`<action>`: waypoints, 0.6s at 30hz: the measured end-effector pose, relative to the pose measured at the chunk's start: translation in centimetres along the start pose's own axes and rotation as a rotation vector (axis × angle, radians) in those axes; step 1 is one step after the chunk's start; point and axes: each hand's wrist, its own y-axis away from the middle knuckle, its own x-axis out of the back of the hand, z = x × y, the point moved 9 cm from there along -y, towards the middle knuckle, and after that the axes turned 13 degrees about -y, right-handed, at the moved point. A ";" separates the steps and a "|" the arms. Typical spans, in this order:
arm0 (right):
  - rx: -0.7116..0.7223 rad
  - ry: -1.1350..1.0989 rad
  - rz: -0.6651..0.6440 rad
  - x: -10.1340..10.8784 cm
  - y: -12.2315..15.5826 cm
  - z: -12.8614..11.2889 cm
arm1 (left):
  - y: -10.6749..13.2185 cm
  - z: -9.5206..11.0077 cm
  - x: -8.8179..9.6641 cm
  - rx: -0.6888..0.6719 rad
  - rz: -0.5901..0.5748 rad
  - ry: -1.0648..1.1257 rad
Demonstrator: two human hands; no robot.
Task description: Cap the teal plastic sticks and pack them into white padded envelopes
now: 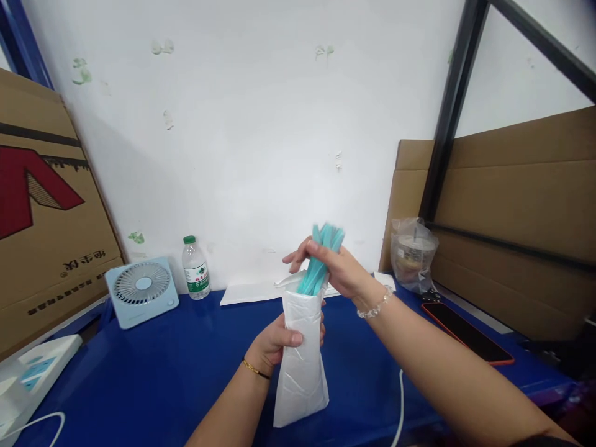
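Teal strips partway inside the white pouch: mid-transfer, I judge.
Left hand grips the pouch over the blue table, right hand clasps the strips (loading or unloading, I can't tell); next wants steady holding.

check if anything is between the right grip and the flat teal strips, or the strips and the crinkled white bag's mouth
Nothing visible. The right grip holds the flat teal strips, which run into the mouth of the crinkled white bag in the left grip. Their lower ends are hidden.
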 end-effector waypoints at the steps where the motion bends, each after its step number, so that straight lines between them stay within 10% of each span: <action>1: -0.038 0.028 -0.027 -0.3 0.2 0.8 | 0.0 0.1 0.0 -0.005 -0.005 0.000; 8: -0.277 0.127 -0.088 -0.4 1.5 4.6 | -0.1 0.0 0.2 -0.012 -0.009 0.001; 18: -0.133 0.185 -0.026 1.5 1.2 2.6 | -0.3 0.4 -0.4 -0.023 -0.008 0.082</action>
